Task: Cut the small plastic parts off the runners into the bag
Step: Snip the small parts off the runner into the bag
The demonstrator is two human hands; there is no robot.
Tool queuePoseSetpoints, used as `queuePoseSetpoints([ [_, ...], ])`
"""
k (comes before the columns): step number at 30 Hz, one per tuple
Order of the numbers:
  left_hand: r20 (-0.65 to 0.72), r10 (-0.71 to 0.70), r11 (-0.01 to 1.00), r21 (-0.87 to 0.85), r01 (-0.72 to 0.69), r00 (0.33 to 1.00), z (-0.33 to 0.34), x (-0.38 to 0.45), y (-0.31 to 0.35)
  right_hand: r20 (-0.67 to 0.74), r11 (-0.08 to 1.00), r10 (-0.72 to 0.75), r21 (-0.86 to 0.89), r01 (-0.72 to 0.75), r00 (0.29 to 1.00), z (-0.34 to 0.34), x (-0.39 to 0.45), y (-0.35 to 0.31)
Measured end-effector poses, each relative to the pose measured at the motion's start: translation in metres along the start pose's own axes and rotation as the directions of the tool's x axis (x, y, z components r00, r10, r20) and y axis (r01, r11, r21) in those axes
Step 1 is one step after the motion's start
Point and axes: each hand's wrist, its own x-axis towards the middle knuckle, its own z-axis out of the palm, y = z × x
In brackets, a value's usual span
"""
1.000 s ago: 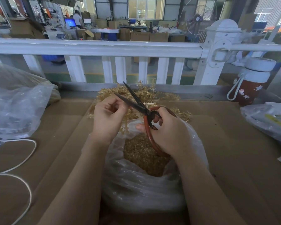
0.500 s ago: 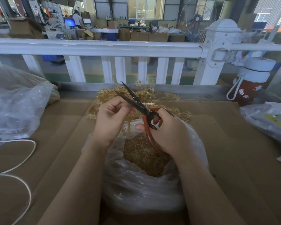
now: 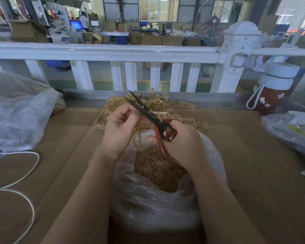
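Above the bag: both hands meet, railing far behind.
Left hand: fingers pinch a runner.
Right hand: curled around the scissors, blades slightly parted.

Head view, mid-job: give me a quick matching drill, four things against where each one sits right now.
Things:
1. scissors
2. clear bag
3. bottle
4. white cord

Places:
A. far right, by the railing
B. on the cardboard at left
C. in the right hand
D. between the forearms, holding cut parts

Pairs: 1-C, 2-D, 3-A, 4-B
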Motion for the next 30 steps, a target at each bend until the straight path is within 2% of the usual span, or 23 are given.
queuePoseSetpoints([
  [10,0.067,-0.013,1.000,-0.019,0.015,0.998,-0.0001,-0.0008,0.0015,0.015,1.000,-0.021,0.009,0.021,1.000,-0.0018,-0.0002,-0.0033],
  [21,0.028,-0.043,0.998,-0.052,0.045,0.999,0.0002,-0.0004,0.0023,-0.008,0.997,-0.035,0.073,0.036,0.999,-0.0013,0.0003,-0.0028],
  [25,-0.026,-0.049,0.999,-0.008,0.049,0.998,-0.0024,0.0012,-0.0022,0.033,0.977,0.049,0.205,-0.055,0.998,0.0010,0.0026,-0.0013],
  [30,-0.002,-0.042,0.996,0.080,0.042,0.999,0.0000,0.0013,-0.0009,0.101,0.880,0.152,0.438,-0.181,0.983,-0.0005,0.0063,-0.0025],
])
